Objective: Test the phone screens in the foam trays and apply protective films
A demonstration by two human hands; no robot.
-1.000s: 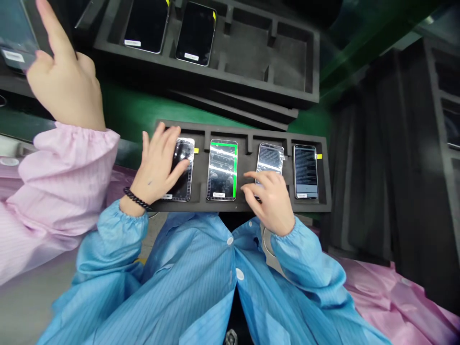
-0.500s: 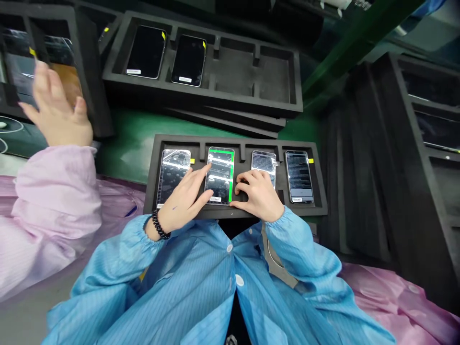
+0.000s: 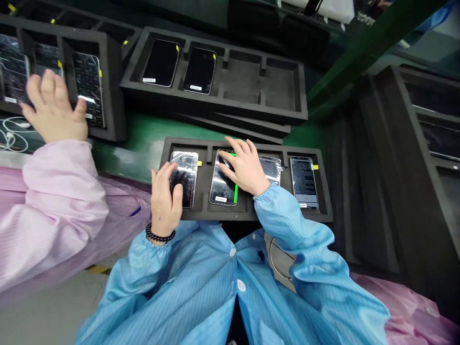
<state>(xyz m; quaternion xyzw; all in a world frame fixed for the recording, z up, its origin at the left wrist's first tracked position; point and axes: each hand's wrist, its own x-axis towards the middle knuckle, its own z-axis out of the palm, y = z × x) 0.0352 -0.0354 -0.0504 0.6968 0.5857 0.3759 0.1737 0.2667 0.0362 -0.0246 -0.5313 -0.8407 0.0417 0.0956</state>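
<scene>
A black foam tray [image 3: 247, 213] in front of me holds a row of phones in separate slots. My left hand [image 3: 165, 196], fingers stretched, rests at the left edge of the leftmost phone [image 3: 188, 187], fingertips on its dark, glare-streaked screen. Across the upper part of the second phone [image 3: 221, 186] reaches my right hand [image 3: 247, 167], fingers apart, a fingertip near the screen's top left. Green strips show along that screen's right side and top. The third phone [image 3: 272, 165] is partly covered by my right hand and sleeve. Lines of text fill the rightmost phone [image 3: 304, 179].
Behind lies a stacked foam tray [image 3: 215, 103] with two dark phones at its left. A co-worker's hand [image 3: 57, 108] is over another phone tray [image 3: 115, 115] at left. White cables [image 3: 12, 136] lie near it. More trays [image 3: 391, 124] stand at right, beside a green post [image 3: 359, 57].
My left hand has moved from the second phone to the leftmost one. My right hand has gone up and left onto the second phone's screen. The whole view has shifted slightly.
</scene>
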